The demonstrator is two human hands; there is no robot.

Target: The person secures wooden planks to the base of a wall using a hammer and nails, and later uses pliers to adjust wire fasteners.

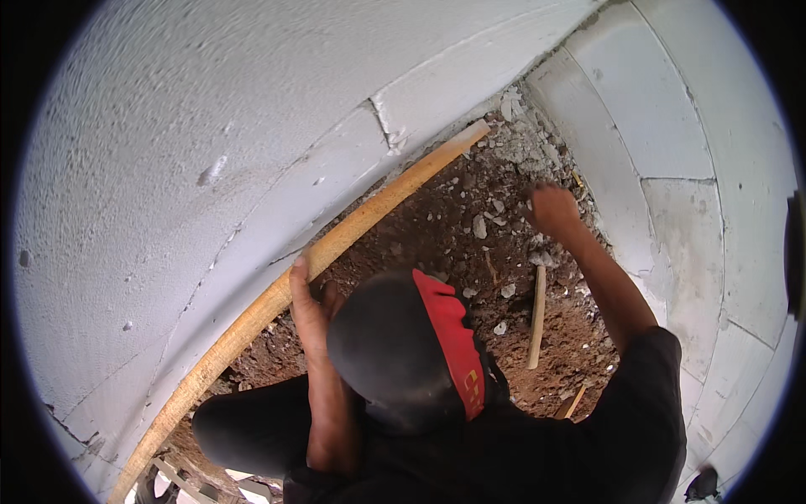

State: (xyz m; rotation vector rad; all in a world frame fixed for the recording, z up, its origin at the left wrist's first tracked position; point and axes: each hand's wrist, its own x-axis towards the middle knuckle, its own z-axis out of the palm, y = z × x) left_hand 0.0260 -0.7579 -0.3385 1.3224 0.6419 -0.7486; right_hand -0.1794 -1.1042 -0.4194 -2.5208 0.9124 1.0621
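Neither of my own hands shows. Below me crouches another person in black clothes, wearing a black cap point(386, 344) with a red part. This person's left hand point(308, 307) touches a long, light wooden board point(369, 210) lying along the foot of the left wall, its thumb against the edge. The co-worker's right hand point(554, 210) is curled and slightly blurred over the rubble near the right wall; whether it holds anything cannot be told. Under that hand lies a wooden handle point(537, 323); its upper end is among grey lumps. The cap hides part of the left hand.
A rough white wall point(193, 151) rises at left, and a wall of large pale blocks point(672, 218) at right; they meet in a far corner. Brown soil point(445, 210) with broken grey pieces fills the ground between. A small wooden strip point(576, 401) lies near the co-worker's right shoulder.
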